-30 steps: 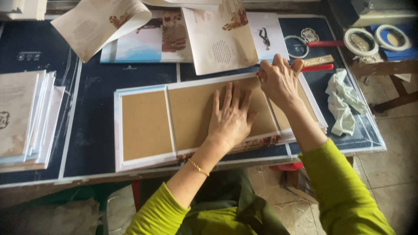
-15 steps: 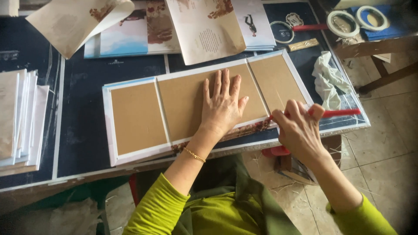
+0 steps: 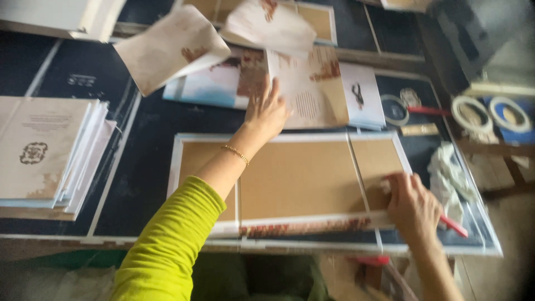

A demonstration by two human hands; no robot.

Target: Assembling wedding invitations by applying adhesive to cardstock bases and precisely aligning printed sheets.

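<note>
- Up goes the left hand (image 3: 266, 114), off the cardboard cover (image 3: 290, 178) to the printed sheets (image 3: 312, 92), fingers spread.
- Right hand (image 3: 411, 207) pinches the cover's near edge, gripping a red tool (image 3: 454, 226).
- Three board panels, two tape rolls (image 3: 490, 114) beyond, dark worktable (image 3: 145, 150).

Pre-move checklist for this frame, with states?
1. Left hand on a printed sheet: ok, fingers rest on its edge.
2. Right hand at the cover's lower right edge: ok.
3. Red tool in right hand: cannot tell, only the tip shows.
4. Cover lying flat on the table: ok.
5. Cloth off the boards: ok, it lies beside the right panel.
6. Tape rolls out of the way: ok.
</note>
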